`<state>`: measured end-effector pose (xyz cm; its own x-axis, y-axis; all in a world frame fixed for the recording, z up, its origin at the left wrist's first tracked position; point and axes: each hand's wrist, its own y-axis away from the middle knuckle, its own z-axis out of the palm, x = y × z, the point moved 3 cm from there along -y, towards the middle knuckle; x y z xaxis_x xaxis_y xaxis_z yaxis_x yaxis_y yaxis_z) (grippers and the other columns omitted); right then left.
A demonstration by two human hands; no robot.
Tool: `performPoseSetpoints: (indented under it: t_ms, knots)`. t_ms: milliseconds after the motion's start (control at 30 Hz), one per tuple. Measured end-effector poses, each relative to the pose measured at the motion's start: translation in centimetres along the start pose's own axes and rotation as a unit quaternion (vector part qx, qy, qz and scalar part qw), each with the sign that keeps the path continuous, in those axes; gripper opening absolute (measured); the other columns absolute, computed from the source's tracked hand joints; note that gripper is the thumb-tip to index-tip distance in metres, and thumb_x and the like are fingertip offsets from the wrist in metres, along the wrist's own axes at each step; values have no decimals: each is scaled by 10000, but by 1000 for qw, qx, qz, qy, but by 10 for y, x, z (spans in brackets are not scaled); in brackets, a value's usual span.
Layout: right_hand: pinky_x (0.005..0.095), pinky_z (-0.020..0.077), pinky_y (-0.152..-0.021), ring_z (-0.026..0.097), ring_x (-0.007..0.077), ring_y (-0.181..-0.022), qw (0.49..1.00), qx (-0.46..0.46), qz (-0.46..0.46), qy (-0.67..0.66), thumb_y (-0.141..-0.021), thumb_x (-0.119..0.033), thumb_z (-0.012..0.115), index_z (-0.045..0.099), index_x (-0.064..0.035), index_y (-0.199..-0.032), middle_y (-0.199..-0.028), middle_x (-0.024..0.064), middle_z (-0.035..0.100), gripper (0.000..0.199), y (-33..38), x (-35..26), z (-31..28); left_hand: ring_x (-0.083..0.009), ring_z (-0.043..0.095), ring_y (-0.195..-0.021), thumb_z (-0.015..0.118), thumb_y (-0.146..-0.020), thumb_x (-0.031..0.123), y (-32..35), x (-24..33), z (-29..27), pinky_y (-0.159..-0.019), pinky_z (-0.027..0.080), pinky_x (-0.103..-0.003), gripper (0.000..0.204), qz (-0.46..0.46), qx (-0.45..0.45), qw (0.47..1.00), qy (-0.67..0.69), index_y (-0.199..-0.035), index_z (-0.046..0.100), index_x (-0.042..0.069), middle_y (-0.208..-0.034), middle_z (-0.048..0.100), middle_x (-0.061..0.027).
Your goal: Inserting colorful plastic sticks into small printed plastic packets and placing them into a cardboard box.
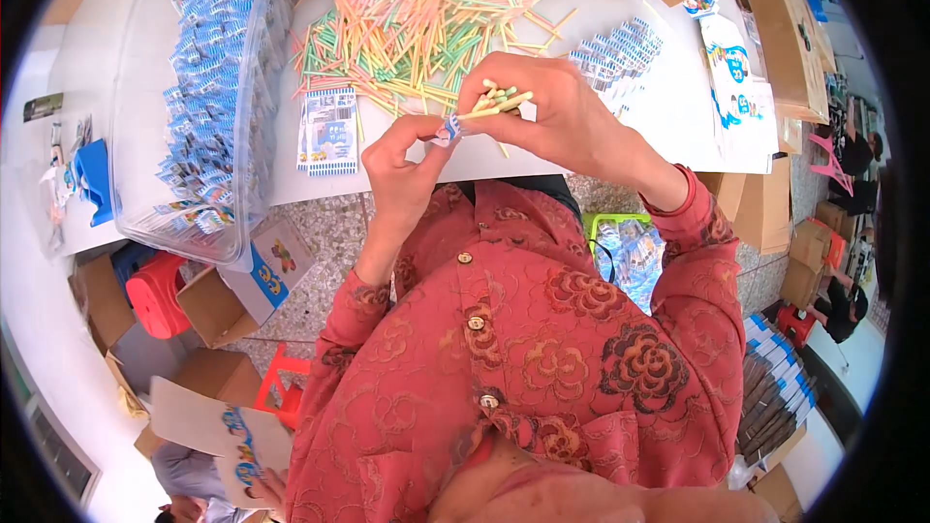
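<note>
Above the table's near edge, my left hand point(399, 169) pinches a small blue-and-white sachet point(448, 131) between thumb and fingers. My right hand point(576, 121) is closed around a small bunch of pale yellow and green candy-like sticks point(500, 100). The near ends of some sticks touch the sachet's mouth; whether any are inside is hidden by the fingers. Beyond both hands lies a large heap of pink, yellow and green sticks point(417, 34). Flat sachets point(329, 131) lie just left of the hands, and a fanned row of sachets point(620, 53) lies to the right.
A clear plastic tub point(136, 160) of blue-and-white sachets point(213, 87) stands at left on the white table point(320, 189). Cardboard boxes point(794, 34) border the right. Below are a red stool point(158, 295) and a green basket point(603, 223). Another person point(189, 479) holds cardboard at lower left.
</note>
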<state>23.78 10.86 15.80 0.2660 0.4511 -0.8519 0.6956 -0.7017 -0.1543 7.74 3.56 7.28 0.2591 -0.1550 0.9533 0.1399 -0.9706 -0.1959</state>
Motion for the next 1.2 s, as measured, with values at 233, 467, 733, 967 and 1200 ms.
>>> performPoseSetpoints:
  t_ms: [233,467,733,967,1200]
  knots:
    - [262,462,-661,601,129,-751,996,-7,79,-45,-820,-51,674,624,-20,-894,-839,42,636,94,-3,7,-7,-71,572,-704,704,-774,3,-9,-9,6,-648,466,-225,109,-23,-9,999,36,-876,669,-10,-788,665,-28]
    - [309,480,-650,623,223,-767,995,51,-79,14,-796,-44,676,617,-30,-932,-854,76,633,148,-5,11,-8,-19,493,-682,710,-790,21,-13,-24,12,-616,399,-181,120,-128,-16,975,181,-907,682,16,-781,645,35]
    - [301,504,-714,638,208,-805,998,18,-45,42,-797,-24,670,626,-10,-910,-848,68,647,122,-10,8,-11,-26,500,-663,721,-780,28,-16,-23,13,-595,407,-192,124,-84,-12,986,146,-898,687,8,-774,652,20]
    - [276,453,-603,571,128,-697,999,31,13,29,-858,-120,638,619,-13,-949,-857,52,620,142,-17,18,-16,-66,573,-718,721,-772,25,-26,-20,12,-671,468,-221,144,-46,-3,996,73,-904,681,-17,-783,667,-33]
    - [204,395,-596,511,44,-713,999,36,29,5,-930,-160,564,625,-19,-1016,-850,10,593,176,-26,29,-19,-53,578,-759,696,-810,15,-34,-21,17,-689,470,-199,204,-93,-37,979,175,-1005,653,-29,-872,667,-17]
